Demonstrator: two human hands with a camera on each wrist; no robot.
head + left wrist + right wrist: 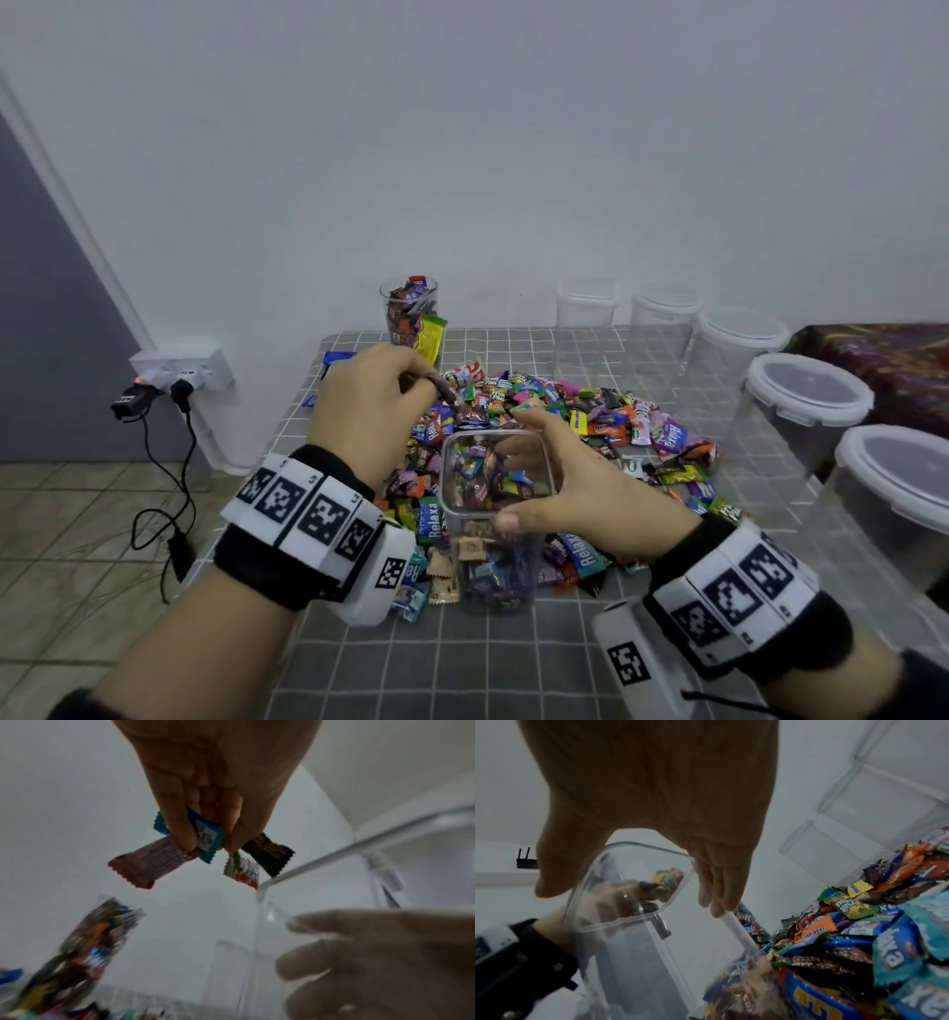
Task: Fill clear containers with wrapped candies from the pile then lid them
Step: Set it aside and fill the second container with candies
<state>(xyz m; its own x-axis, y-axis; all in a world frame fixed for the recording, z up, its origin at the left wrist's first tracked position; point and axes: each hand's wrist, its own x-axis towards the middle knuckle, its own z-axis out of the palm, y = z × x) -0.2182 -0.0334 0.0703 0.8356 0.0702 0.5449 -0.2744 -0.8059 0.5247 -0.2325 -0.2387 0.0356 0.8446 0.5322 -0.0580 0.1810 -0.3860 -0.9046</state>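
A square clear container (494, 555), partly filled with wrapped candies, stands at the near edge of the candy pile (575, 421). My right hand (534, 473) grips its open rim (639, 844), thumb on the near side and fingers on the far side. My left hand (436, 393) hovers just left of and above the rim, pinching several wrapped candies (205, 841): blue, pink, black and red-white ones. Through the container wall the right wrist view shows the left hand (613, 898) blurred.
A round cup (409, 313) full of candies stands at the back of the grid-patterned table (462, 663). Several lidded, empty clear containers (809, 395) line the back and right side. A wall socket with plugs and cables (174, 380) is on the left, beyond the table edge.
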